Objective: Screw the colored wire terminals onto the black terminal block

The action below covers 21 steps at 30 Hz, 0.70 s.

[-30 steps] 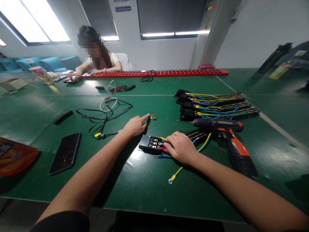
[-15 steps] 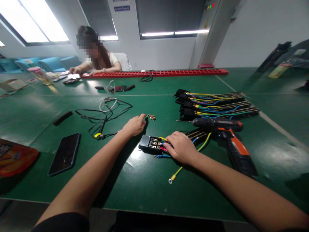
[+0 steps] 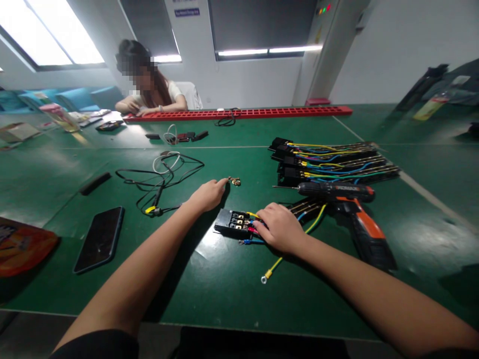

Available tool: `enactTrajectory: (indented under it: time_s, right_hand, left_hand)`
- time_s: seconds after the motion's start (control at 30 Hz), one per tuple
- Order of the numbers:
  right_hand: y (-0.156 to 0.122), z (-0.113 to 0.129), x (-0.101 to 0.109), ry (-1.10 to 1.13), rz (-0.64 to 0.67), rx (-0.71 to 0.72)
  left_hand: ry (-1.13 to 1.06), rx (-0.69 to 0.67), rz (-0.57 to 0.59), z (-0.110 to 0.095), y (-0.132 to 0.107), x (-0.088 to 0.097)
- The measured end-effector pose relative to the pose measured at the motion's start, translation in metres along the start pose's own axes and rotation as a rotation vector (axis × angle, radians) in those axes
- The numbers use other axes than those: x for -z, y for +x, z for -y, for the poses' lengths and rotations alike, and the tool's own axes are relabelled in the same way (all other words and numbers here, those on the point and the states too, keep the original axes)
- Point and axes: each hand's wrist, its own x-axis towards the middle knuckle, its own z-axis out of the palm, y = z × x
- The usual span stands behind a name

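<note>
My left hand (image 3: pixel 209 193) reaches over the table to a small pile of brass-coloured screws (image 3: pixel 235 181), its fingertips together at the pile's left edge. Whatever is between those fingers is too small to make out. My right hand (image 3: pixel 279 227) is closed over the wires just behind a black terminal block (image 3: pixel 232 222), holding it flat on the table. Yellow, red and blue wires come out around that hand. A blue wire's fork lug (image 3: pixel 245 242) lies loose beside the block, and a yellow-green wire ends in a ring lug (image 3: pixel 264 279) nearer me.
An orange and black cordless drill (image 3: pixel 337 192) lies right of my right hand, bit pointing left. Behind it are several wired black assemblies (image 3: pixel 290 174). A phone (image 3: pixel 99 239), tangled cables (image 3: pixel 164 174) and an orange bag (image 3: pixel 24 247) lie left. A co-worker (image 3: pixel 157 94) sits across the table.
My left hand has shifted slightly toward the screws, its fingers drawing together at the pile. My right hand and the terminal block stay put. The co-worker's hand has moved inward.
</note>
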Motion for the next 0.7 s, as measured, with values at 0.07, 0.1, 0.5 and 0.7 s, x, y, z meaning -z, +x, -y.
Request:
enactTrajectory:
  time_s: [0.07, 0.1, 0.5, 0.7]
  right_hand:
    - [0.000, 0.000, 0.000, -0.006, -0.003, -0.001]
    - [0.000, 0.000, 0.000, -0.008, -0.006, -0.001]
    - [-0.003, 0.003, 0.002, -0.023, -0.026, -0.007]
    - [-0.004, 0.003, 0.002, -0.027, -0.024, -0.010]
  left_hand:
    - [0.005, 0.002, 0.003, -0.001, 0.000, 0.002]
    - [0.008, 0.002, 0.005, -0.002, -0.001, 0.003]
    - [0.063, 0.035, 0.021, -0.026, -0.010, 0.015]
    - [0.064, 0.094, 0.011, -0.031, -0.007, 0.014]
